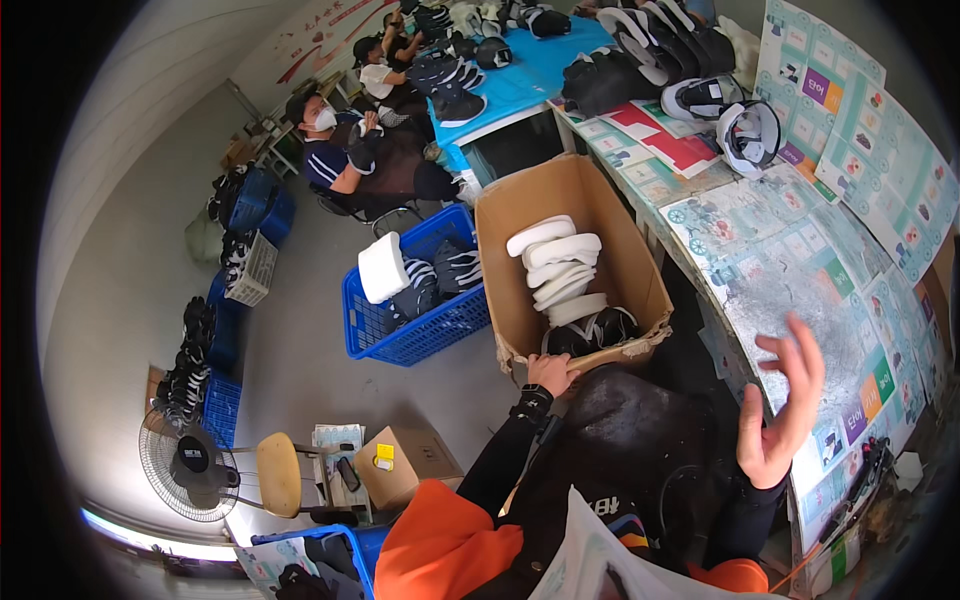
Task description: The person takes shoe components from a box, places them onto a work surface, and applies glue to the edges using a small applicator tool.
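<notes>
My left hand (552, 373) is closed over the near edge of a tall open cardboard box (560, 185), fingers curled on its worn rim. A row of curved white pads (562, 262) lies inside the box. At the box's near end sits a shiny black piece with white lines (600, 330), partly hidden by the wall. Raised beside the worktable's edge, my right hand (785, 415) has its fingers apart and curved, with nothing in it. The worktable (770, 245) is covered with printed sheets.
Left of the box stands a blue basket (420, 345) with dark striped pieces and a white pad (382, 268). Black and white padded pieces (748, 135) rest on the worktable's far end. A fan (190, 465) and a smaller carton (405, 462) are at lower left. Co-workers sit beyond.
</notes>
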Demonstrator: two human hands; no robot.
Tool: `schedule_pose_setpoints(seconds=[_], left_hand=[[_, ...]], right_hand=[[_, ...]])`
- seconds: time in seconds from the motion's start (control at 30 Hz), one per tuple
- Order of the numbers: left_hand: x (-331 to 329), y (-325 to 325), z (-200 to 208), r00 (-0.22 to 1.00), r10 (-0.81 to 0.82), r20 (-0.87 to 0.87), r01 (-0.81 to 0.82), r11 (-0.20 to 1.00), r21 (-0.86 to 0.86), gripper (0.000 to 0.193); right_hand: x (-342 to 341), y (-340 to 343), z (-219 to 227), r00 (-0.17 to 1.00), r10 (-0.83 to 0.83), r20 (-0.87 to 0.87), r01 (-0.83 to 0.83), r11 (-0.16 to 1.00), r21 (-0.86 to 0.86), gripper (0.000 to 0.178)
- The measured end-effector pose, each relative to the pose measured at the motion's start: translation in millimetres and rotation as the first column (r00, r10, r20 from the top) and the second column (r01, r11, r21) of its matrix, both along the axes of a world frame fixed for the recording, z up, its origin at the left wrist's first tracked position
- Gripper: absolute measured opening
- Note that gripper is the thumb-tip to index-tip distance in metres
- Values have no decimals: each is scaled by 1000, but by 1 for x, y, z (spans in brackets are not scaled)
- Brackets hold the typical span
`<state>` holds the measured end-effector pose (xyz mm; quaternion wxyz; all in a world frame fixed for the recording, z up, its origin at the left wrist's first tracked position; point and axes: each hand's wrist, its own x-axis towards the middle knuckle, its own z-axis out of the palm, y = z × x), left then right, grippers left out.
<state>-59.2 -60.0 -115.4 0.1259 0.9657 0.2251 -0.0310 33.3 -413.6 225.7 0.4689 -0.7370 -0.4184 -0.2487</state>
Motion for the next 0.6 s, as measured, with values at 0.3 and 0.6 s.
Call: schedule_pose_setpoints(seconds=[0.3,0.6], left_hand=[[44,-90,287,-184,85,979,247,968,-37,70],[53,-103,294,-439,118,891,211,977,-26,62]], right_hand=[[-10,130,-25,976,-216,-11,193,893,-406,104],[-8,101,-2,978,-104,182,144,963,-227,35]])
